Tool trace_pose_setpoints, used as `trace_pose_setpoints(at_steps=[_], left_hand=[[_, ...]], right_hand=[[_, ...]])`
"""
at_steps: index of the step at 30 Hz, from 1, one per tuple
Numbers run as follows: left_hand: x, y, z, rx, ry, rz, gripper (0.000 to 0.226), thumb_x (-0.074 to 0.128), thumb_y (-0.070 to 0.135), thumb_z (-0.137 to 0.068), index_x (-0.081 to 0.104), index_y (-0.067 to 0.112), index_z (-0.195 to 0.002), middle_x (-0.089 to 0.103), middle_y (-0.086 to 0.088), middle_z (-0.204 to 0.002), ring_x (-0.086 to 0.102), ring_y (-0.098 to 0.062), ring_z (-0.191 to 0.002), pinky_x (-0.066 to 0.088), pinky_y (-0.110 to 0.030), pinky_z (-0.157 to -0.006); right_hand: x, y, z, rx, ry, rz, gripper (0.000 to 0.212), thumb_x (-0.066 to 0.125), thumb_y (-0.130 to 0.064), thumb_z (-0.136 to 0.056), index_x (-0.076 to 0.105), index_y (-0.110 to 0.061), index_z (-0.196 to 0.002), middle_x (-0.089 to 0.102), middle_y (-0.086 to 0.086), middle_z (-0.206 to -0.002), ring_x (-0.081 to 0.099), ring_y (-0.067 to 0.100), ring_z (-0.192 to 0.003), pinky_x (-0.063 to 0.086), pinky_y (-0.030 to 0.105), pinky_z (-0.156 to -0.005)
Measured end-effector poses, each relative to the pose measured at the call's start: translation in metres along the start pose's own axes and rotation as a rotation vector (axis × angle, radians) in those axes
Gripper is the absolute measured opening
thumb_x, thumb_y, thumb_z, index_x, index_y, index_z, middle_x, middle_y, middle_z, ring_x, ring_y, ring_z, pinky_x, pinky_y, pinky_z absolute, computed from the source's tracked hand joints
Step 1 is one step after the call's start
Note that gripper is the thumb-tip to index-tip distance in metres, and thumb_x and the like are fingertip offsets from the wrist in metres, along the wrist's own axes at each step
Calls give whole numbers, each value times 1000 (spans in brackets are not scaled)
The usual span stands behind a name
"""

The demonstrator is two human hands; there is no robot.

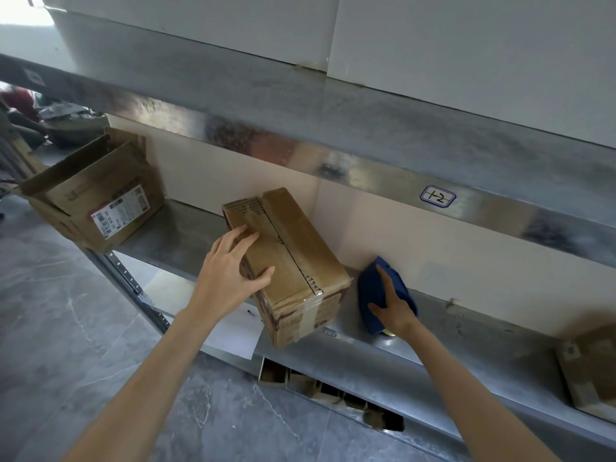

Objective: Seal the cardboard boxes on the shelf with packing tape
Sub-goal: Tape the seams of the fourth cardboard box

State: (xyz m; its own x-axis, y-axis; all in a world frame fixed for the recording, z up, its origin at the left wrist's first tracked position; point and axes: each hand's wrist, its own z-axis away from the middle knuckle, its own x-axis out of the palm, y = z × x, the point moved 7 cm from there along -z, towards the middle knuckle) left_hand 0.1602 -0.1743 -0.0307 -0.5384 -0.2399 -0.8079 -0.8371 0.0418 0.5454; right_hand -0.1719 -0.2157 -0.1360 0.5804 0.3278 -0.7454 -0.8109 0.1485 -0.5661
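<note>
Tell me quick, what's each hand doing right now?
Left hand: open, fingers resting on the cardboard box.
Right hand: grips the blue tape dispenser on the shelf.

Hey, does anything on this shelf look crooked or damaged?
Yes. The open box at the left end of the shelf sits tilted, flaps up. The middle box under the left hand lies skewed to the back wall, its top seam frayed at both ends. The blue tape dispenser in the right hand looks fine.
</note>
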Motion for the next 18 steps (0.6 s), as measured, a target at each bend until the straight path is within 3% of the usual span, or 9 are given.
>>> trace_pose_setpoints(at_steps=[2,4,6,9,11,15,18], left_hand=[[0,-1,0,-2,-5,13,72,70,54,-82,46,27,-144,34,4,-154,29,-18,-141,30,-40,-114],[1,0,1,-3,-7,29,72,69,55,-83,45,27,-145,33,5,-155,29,-18,-142,30,-40,-114],[1,0,2,-10,-16,46,72,67,55,-84,43,27,-146,31,5,-156,29,-18,-143,30,-41,-114],[2,1,3,-27,-34,76,72,66,56,-85,42,26,-146,28,5,-157,32,-19,-142,33,-44,-114],[2,3,4,-37,-26,96,71,67,55,-86,42,25,-145,25,3,-158,34,-20,-141,35,-46,-113],[-2,9,6,-21,-1,123,65,69,48,-86,45,24,-141,28,4,-156,31,-20,-142,36,-51,-114],[-3,11,8,-12,9,150,61,72,44,-85,48,25,-137,30,5,-153,32,-19,-140,38,-50,-112]], right_hand=[[-2,-1,-1,1,5,-19,86,53,-7,-97,-4,-41,-152,64,30,-105,62,41,-76,54,48,-68],[-4,-2,0,10,5,-13,86,52,-3,-97,-3,-35,-154,63,20,-82,55,29,-64,50,38,-61],[-4,-4,1,12,15,-4,82,51,-3,-97,0,-31,-155,58,16,-71,51,25,-57,44,30,-53],[-10,-6,9,28,97,-42,72,47,-15,-101,4,-37,-155,66,27,-99,64,42,-77,53,43,-65],[-19,-8,17,21,171,-18,63,44,-20,-102,11,-39,-153,67,25,-104,63,40,-74,53,48,-65],[-41,-16,34,-31,229,-71,54,50,-14,-99,28,-35,-145,60,16,-125,56,24,-72,45,32,-57],[-56,-28,47,-78,229,-32,59,57,-13,-96,29,-36,-143,58,17,-125,55,26,-78,46,29,-57]])
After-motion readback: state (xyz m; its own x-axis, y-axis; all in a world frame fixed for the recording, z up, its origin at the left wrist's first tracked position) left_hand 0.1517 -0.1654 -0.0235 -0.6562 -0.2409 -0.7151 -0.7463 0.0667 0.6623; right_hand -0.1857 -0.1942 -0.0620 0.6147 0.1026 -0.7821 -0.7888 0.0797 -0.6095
